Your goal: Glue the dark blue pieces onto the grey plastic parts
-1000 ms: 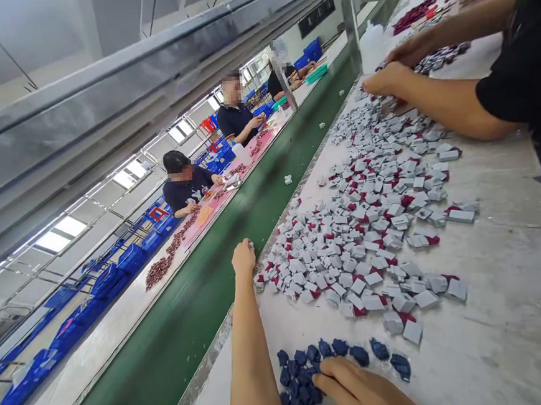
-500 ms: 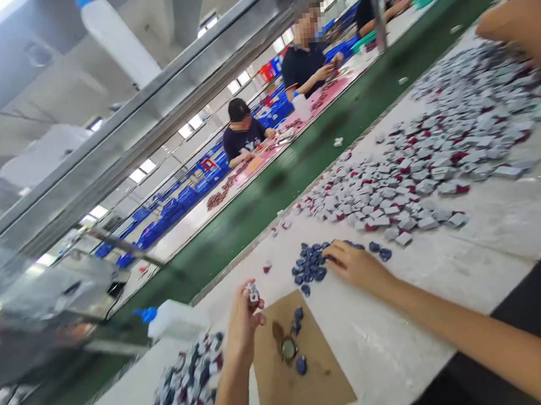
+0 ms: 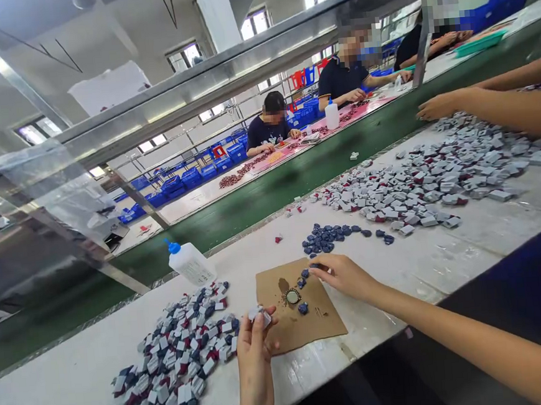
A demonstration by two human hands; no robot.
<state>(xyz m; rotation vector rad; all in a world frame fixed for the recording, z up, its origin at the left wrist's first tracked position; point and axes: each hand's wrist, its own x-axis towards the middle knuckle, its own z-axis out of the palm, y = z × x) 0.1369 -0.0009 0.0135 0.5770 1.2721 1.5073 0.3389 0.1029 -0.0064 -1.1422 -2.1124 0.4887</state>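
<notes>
My left hand (image 3: 257, 347) grips a small grey-white piece (image 3: 259, 316) between thumb and fingers, left of a brown board (image 3: 281, 334). My right hand (image 3: 339, 273) is closed at the board's upper right corner, with a dark blue piece (image 3: 316, 265) at its fingertips. On the board are a small round dish (image 3: 292, 297), a dark wet stain and a few dark blue pieces (image 3: 303, 308). Beyond the board lies a loose group of dark blue pieces (image 3: 323, 239).
A heap of mixed grey, blue and red pieces (image 3: 171, 366) lies at left, near a white bottle (image 3: 192, 265) with a blue cap. A larger grey heap (image 3: 419, 184) spreads right, under another person's arms (image 3: 501, 100). People sit across the green belt (image 3: 232, 196).
My right hand has moved from the blue group back to the board's corner, now with a blue piece. My left hand has turned and lowered. Another person's hands have come over the right heap.
</notes>
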